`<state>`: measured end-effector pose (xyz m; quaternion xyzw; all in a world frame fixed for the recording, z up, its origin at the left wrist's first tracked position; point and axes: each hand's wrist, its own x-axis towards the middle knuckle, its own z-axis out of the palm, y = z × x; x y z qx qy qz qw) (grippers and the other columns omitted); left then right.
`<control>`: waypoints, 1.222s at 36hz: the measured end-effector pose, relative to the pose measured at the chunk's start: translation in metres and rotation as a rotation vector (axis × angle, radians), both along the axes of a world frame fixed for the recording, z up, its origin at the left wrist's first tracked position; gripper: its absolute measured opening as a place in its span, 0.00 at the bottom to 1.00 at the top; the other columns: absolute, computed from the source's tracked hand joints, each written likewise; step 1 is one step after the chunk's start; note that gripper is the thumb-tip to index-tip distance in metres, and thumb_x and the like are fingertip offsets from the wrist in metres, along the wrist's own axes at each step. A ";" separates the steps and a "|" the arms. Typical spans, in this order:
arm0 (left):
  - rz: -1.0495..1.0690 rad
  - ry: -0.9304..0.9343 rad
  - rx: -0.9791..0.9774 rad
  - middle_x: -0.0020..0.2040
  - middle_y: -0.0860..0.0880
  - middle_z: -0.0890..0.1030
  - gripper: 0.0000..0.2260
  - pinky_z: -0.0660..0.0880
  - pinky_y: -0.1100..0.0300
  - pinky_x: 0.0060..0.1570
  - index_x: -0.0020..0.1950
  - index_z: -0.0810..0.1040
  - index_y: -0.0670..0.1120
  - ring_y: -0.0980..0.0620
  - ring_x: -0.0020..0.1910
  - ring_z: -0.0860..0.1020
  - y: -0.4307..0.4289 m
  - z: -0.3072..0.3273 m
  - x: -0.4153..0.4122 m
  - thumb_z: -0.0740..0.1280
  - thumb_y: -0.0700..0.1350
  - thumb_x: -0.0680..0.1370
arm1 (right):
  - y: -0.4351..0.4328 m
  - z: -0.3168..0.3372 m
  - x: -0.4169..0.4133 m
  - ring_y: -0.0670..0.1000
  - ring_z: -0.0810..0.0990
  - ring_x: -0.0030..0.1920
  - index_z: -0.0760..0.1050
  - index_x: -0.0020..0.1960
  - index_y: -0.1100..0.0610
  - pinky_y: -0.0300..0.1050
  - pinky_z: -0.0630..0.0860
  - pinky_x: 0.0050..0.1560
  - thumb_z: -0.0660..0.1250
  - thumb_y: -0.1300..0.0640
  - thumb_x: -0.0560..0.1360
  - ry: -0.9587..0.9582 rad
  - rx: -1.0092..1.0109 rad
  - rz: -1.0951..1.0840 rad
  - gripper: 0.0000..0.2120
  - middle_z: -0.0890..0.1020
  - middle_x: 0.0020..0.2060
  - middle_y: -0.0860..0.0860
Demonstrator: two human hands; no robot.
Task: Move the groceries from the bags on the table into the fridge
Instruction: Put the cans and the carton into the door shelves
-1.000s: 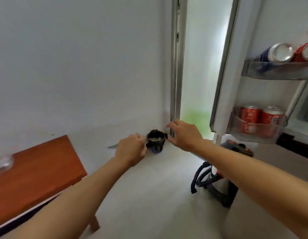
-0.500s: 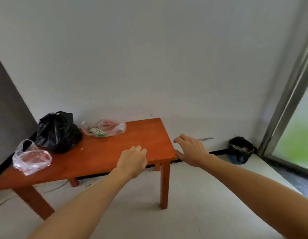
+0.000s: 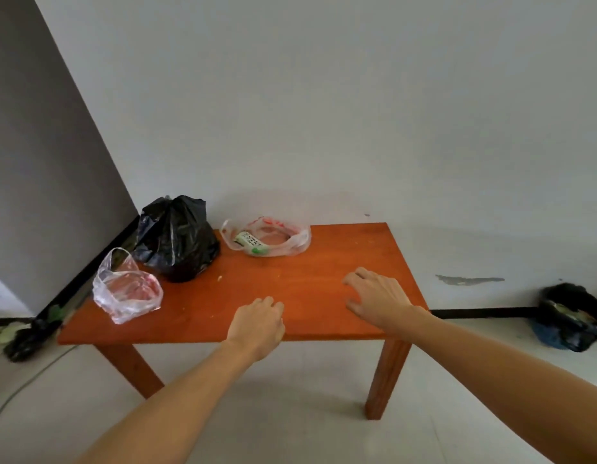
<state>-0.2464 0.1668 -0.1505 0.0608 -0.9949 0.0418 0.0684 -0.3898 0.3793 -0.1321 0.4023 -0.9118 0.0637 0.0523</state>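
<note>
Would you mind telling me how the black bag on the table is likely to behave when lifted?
The black bag looks thin and crumpled, so probably floppy. It bulges and stands tall, so it likely holds some weight. Its gathered top probably suits gripping.

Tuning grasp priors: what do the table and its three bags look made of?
Table: likely wood, orange-brown, smooth with a faint sheen. Black bag: thin opaque plastic film, glossy creases. Front clear bag: thin see-through plastic, crinkled. Back clear bag: same, a printed pack shows through.
</note>
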 end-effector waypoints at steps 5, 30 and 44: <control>0.004 -0.020 0.007 0.51 0.50 0.76 0.09 0.74 0.57 0.45 0.55 0.74 0.48 0.51 0.49 0.75 -0.041 -0.015 -0.049 0.57 0.48 0.81 | -0.045 -0.019 -0.066 0.50 0.77 0.56 0.69 0.68 0.49 0.43 0.74 0.49 0.62 0.46 0.79 -0.047 0.017 -0.007 0.19 0.73 0.63 0.47; 0.107 -0.112 0.102 0.58 0.50 0.76 0.11 0.74 0.57 0.54 0.61 0.74 0.47 0.51 0.56 0.74 -0.254 -0.056 -0.297 0.57 0.47 0.81 | -0.292 -0.084 -0.320 0.56 0.80 0.56 0.70 0.68 0.50 0.48 0.76 0.47 0.60 0.49 0.80 -0.146 0.123 0.062 0.17 0.75 0.64 0.51; -0.137 -0.360 -0.020 0.64 0.44 0.74 0.16 0.63 0.43 0.67 0.63 0.73 0.46 0.41 0.65 0.68 -0.385 -0.126 -0.487 0.63 0.46 0.76 | -0.434 -0.182 -0.396 0.56 0.78 0.58 0.77 0.61 0.57 0.51 0.76 0.53 0.65 0.57 0.77 -0.304 0.404 0.040 0.14 0.77 0.60 0.53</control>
